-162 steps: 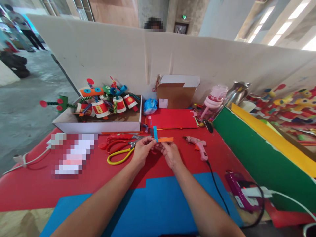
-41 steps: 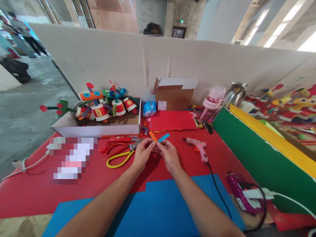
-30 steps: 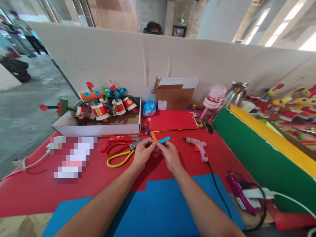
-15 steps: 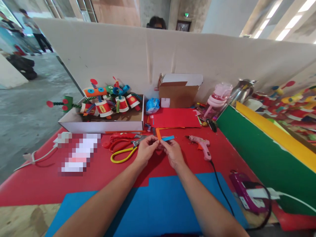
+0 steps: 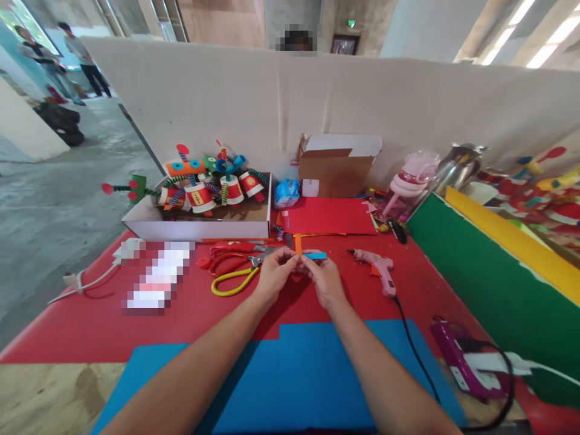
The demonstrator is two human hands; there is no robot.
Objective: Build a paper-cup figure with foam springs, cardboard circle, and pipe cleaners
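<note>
An orange paper strip (image 5: 298, 243) stands upright and a blue paper strip (image 5: 316, 256) points right; they meet at a corner between my fingertips. My left hand (image 5: 277, 275) pinches at the foot of the orange strip. With thumb and fingers closed, my right hand (image 5: 327, 283) grips the near end of the blue strip. The join itself is partly covered by my fingers. Just left of my left hand lie yellow-handled scissors (image 5: 233, 283) and red-handled scissors (image 5: 229, 261). A pink glue gun (image 5: 378, 266) rests to the right of my right hand.
At the back left, a white box (image 5: 194, 229) holds several paper-cup figures (image 5: 199, 198). Red paper sheets (image 5: 330, 216) lie behind my hands, blue sheets (image 5: 317, 374) under my forearms. A green board (image 5: 480, 278) and a purple power strip (image 5: 471, 356) are at the right.
The view has swung slightly left, so everything sits further right. The orange strip now stands straighter and the blue strip lies more level. Both hands stay together at the strips.
</note>
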